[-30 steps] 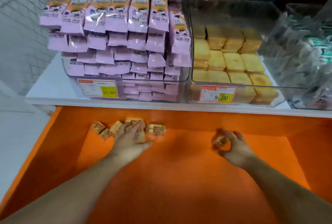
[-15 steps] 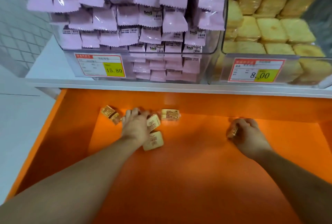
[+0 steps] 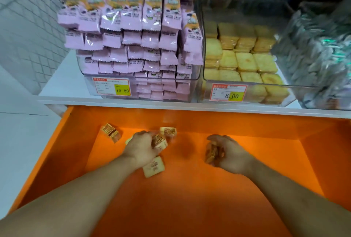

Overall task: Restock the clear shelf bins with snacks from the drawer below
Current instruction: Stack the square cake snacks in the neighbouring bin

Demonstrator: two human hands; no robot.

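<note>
Both my hands are down in the orange drawer (image 3: 190,208). My left hand (image 3: 141,150) grips a small yellow wrapped cake (image 3: 159,141) near the drawer's back wall. More loose cakes lie around it: one at the far left (image 3: 111,132), one behind (image 3: 168,132), one below my wrist (image 3: 153,167). My right hand (image 3: 226,154) is curled round a bundle of cakes (image 3: 213,153). Above, the clear bin of yellow cakes (image 3: 243,62) stands on the shelf, its price tag reading 8.00.
A clear bin of pink snack packets (image 3: 133,47) stands left of the cake bin, heaped above its rim. A bin of silvery packets (image 3: 322,62) is at the right. The white shelf edge (image 3: 171,104) overhangs the drawer's back. A grey tiled wall is at left.
The camera tilted back up, so the bins show more fully. My left hand closed on a cake among the loose ones. My right hand turned, showing the cakes it holds.
</note>
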